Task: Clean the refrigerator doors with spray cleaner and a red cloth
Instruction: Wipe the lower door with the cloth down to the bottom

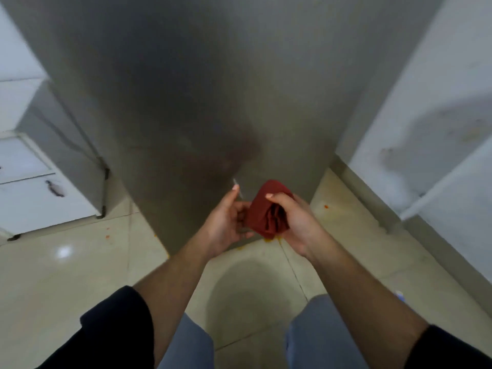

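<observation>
A grey steel refrigerator door (202, 97) fills the upper middle of the view, seen from close above. Low in front of it, my right hand (295, 222) grips a bunched, folded red cloth (266, 211). My left hand (226, 222) is beside the cloth with its palm turned toward it, fingers loosely curled and touching the cloth's left edge, index finger pointing up. No spray cleaner bottle is clearly in view.
White cabinet drawers (34, 198) with a dark handle stand at the left. A white wall (431, 107) runs along the right. Beige floor tiles (80, 267) carry small orange specks near the refrigerator's base. A small blue-white object (399, 295) peeks out behind my right forearm.
</observation>
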